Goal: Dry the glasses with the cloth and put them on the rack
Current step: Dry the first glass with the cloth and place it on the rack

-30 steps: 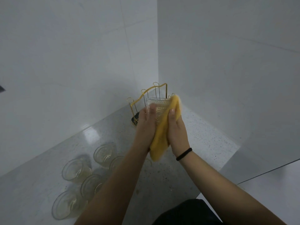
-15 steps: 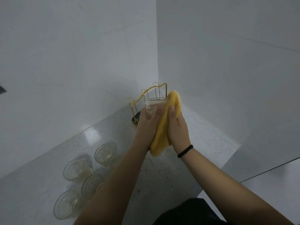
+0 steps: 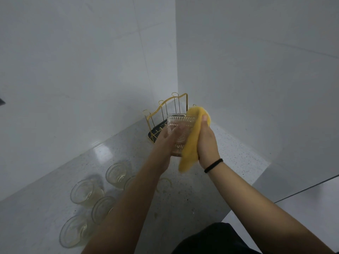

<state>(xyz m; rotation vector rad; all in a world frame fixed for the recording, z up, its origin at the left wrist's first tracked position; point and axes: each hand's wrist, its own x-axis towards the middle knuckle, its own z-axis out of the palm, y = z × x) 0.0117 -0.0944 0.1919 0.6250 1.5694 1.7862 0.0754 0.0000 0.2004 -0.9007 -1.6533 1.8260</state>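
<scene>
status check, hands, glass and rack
Left hand grips glass. Right hand presses cloth against it. Rack behind, no glass visible on it.

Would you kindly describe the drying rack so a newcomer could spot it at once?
Follow the speckled countertop to the corner where the two white walls meet. There stands the rack: thin gold wire uprights over a dark tray, unlike the clear glasses nearby.

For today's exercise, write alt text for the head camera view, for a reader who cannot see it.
A person's left hand holds a patterned glass while the right hand presses a yellow cloth against its side. Behind stands a gold wire rack in the corner of a speckled counter; more glasses wait at lower left.
</scene>
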